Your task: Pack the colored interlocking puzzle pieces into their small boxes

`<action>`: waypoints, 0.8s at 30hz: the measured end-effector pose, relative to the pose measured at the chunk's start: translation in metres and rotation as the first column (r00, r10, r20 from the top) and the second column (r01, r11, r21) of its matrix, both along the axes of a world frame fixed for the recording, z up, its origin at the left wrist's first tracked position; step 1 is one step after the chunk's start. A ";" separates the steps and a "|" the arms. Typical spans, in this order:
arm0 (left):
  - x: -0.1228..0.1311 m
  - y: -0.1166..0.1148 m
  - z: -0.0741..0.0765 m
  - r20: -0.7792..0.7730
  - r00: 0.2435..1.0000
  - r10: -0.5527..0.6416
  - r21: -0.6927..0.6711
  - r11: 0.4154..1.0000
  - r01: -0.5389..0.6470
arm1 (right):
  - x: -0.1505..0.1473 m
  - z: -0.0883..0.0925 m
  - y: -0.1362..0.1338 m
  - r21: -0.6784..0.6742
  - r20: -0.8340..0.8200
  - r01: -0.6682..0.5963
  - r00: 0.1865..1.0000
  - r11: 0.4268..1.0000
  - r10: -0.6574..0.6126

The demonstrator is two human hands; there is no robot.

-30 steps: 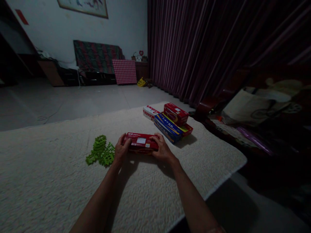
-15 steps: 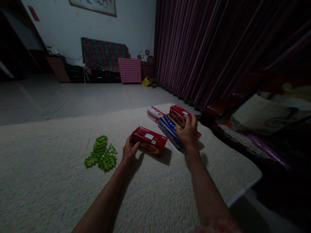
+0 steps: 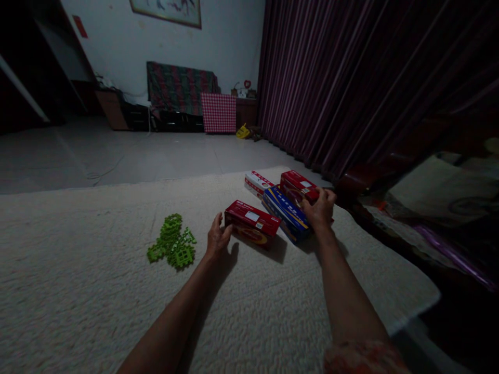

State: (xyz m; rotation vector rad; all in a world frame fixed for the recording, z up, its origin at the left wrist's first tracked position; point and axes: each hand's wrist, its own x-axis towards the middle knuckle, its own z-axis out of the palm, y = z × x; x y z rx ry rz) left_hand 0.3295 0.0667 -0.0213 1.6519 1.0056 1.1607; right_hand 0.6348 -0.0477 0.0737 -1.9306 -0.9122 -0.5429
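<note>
A red box [image 3: 252,222] lies on the cream quilted cover, tilted a little to the right. At its left end is my left hand [image 3: 218,236], thumb and fingers apart, holding nothing. Farther right my right hand [image 3: 320,208] grips the near right end of a second red box [image 3: 298,186]. That box is just behind a blue box [image 3: 286,210], partly overlapping it in view. Behind the blue box's left end lies a white and red box [image 3: 258,183]. Several green lattice pieces [image 3: 173,241] form a loose heap left of my left hand.
The quilted cover [image 3: 97,234] ends at a tiled floor. Beyond stand a low black cabinet [image 3: 175,122] and a red checked panel [image 3: 219,113]. Purple curtains [image 3: 312,78] hang at the right, above dark furniture holding a pale bag [image 3: 440,182].
The view has shifted left, so everything appears farther right. My left hand's fingers have come away from the near red box. The right hand has closed on the far red box.
</note>
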 end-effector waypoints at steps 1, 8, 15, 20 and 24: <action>-0.003 -0.001 0.003 -0.014 1.000 0.027 -0.008 1.000 -0.027 | -0.006 0.002 -0.002 0.019 0.031 -0.013 0.999 1.000 0.013; -0.031 -0.008 0.022 -0.041 0.997 0.061 0.072 0.996 -0.058 | -0.062 0.036 -0.017 0.147 0.167 -0.097 0.983 0.984 0.072; -0.066 -0.018 0.039 0.070 0.993 0.097 0.028 0.995 -0.100 | -0.136 0.057 -0.034 0.201 0.055 -0.342 0.939 0.918 0.338; -0.117 -0.040 0.046 0.248 0.945 0.212 -0.078 0.977 -0.199 | -0.198 0.031 -0.047 0.098 -0.110 -0.659 0.737 0.745 0.667; -0.150 -0.059 0.039 0.301 0.907 0.295 -0.123 0.955 -0.269 | -0.231 -0.009 -0.047 0.049 -0.206 -0.800 0.578 0.598 0.790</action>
